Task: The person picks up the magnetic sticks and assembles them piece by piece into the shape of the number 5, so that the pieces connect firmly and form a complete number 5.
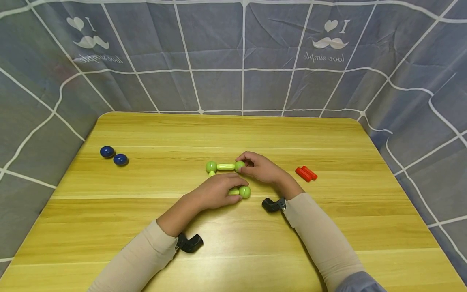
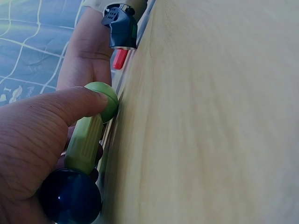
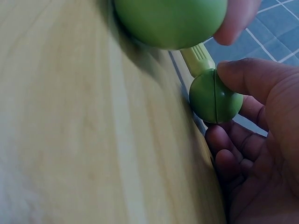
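Note:
Between the hands lies a toy frame of light-green rods and green balls. My left hand curls over its near side, hiding part of it in the head view. There the thumb rests on a green ball, with a green rod and a dark blue ball below it in the left wrist view. At the far right corner, my right hand pinches another green ball between thumb and fingers. The left hand's near green ball stands close to the right hand.
Two dark blue balls sit at the table's left side. A pair of red rods lies to the right of my right hand. Black wrist cameras stick out from both sleeves, and a grey curtain hangs behind the wooden table.

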`<action>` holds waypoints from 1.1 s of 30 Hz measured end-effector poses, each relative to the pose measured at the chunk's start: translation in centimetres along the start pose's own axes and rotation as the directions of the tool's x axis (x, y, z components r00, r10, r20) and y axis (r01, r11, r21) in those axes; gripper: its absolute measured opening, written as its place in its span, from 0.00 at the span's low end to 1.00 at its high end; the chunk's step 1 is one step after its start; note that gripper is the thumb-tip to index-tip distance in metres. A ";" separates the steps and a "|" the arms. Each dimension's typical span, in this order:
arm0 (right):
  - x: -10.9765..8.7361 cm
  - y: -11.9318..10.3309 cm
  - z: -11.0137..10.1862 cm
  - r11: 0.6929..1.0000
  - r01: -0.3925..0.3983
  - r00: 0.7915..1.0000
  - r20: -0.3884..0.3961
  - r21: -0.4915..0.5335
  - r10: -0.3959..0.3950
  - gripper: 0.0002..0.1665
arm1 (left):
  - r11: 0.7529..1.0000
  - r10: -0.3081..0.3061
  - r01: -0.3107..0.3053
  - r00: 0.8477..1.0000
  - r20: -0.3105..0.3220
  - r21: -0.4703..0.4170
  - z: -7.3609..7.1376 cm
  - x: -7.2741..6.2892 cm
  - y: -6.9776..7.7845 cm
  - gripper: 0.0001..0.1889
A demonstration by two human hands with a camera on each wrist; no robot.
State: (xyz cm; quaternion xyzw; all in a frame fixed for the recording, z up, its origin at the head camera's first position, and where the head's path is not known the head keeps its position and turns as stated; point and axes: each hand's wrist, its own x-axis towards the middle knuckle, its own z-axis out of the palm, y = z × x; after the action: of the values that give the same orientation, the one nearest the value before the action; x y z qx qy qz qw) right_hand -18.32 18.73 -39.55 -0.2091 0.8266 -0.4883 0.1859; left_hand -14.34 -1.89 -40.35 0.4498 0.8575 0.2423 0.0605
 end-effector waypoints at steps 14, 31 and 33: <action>1.1 2.6 0.0 1.000 0.007 1.000 -0.007 0.007 -0.007 0.11 | 0.999 0.026 -0.026 1.000 0.001 -0.026 -0.1 -0.1 -0.3 0.18; -1.1 1.6 -1.9 0.994 0.019 0.988 -0.152 -0.110 -0.036 0.14 | 0.996 0.002 -0.004 1.000 -0.029 -0.089 -0.3 -0.2 -0.6 0.17; -2.1 1.6 -2.4 0.987 0.007 0.982 -0.187 -0.161 -0.038 0.14 | 0.993 -0.028 0.021 0.998 -0.051 -0.120 -0.4 -0.4 -0.6 0.17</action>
State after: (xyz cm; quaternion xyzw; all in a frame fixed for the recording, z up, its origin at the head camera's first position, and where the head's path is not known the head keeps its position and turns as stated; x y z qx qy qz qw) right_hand -18.06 22.24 -39.64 -0.1851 0.8745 -0.4405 0.0833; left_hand -14.63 -2.66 -40.37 0.4284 0.8481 0.3042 0.0677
